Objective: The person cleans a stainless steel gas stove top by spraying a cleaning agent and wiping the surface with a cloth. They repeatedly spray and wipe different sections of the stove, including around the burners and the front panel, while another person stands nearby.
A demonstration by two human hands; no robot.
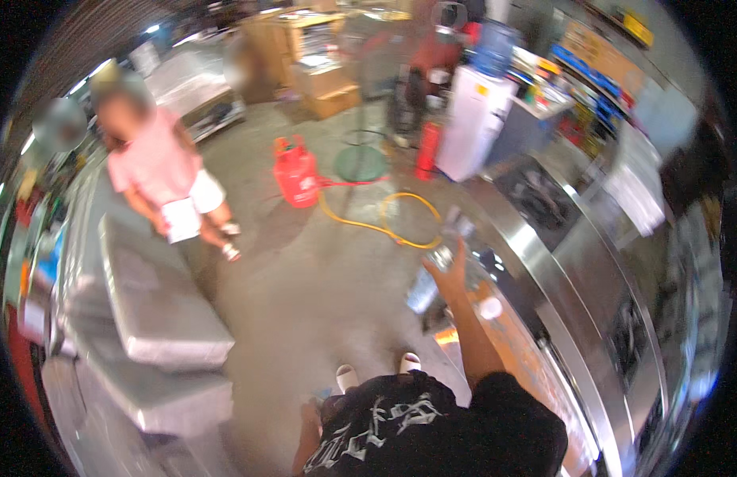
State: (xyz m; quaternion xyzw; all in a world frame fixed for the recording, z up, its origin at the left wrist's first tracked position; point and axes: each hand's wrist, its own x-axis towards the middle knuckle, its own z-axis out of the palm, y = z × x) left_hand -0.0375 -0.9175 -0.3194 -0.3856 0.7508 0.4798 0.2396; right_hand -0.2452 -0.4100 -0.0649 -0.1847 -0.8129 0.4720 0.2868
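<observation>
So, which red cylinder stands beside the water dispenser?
The slim red cylinder, left of the dispenser; the squat one stands farther left, by the yellow hose.

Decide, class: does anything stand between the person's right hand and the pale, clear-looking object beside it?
Nothing visible does. The right hand is right at the pale, clear-looking object, with no other thing showing between them. Blur hides whether the fingers grip it.
</observation>
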